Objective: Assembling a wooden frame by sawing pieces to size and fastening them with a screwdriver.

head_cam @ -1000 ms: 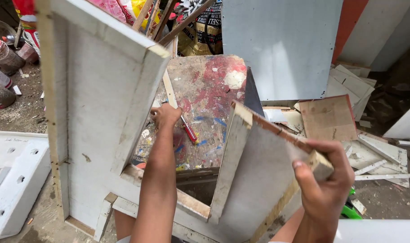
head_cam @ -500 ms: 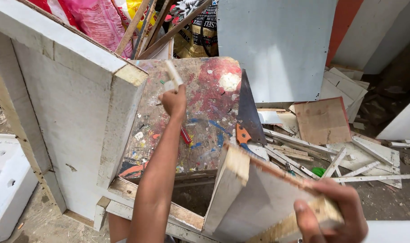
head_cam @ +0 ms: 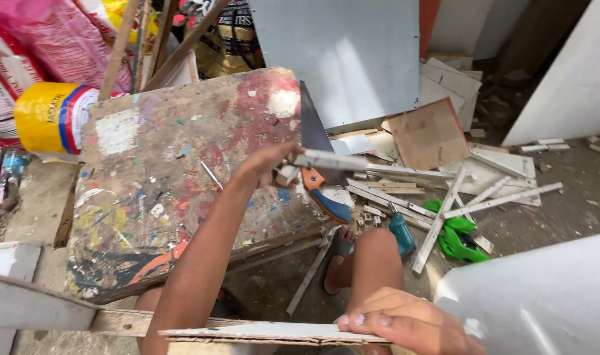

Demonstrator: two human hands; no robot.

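A thin white wooden strip [head_cam: 333,160], paint-flecked and roughly level, sits closed in the fingers of a person's left hand [head_cam: 270,165] above the right edge of a paint-spattered board [head_cam: 175,171] that serves as a work surface. The strip runs rightward from the hand, crossing in front of a handsaw [head_cam: 311,135] whose dark toothed blade points up and away while its orange-and-blue handle [head_cam: 326,194] hangs off the board's corner. The left forearm reaches in from the bottom of the frame across the board's lower half.

At the bottom edge, the right hand [head_cam: 405,325] has its fingers curled over the rim of a flat white panel [head_cam: 274,332] with a raw wooden edge, gripping it from above; the thumb is out of sight. A bent knee [head_cam: 375,253] and a sandalled foot [head_cam: 339,253] show just beyond that hand.

On the dirt floor to the right lie scattered white offcuts [head_cam: 484,190], a brown square of board [head_cam: 426,135], a green cloth [head_cam: 454,236] and a small teal tool [head_cam: 402,231]. A large pale grey sheet [head_cam: 339,52] leans upright behind the saw. At upper left stand pink sacks [head_cam: 30,39] and a yellow roll [head_cam: 50,117].
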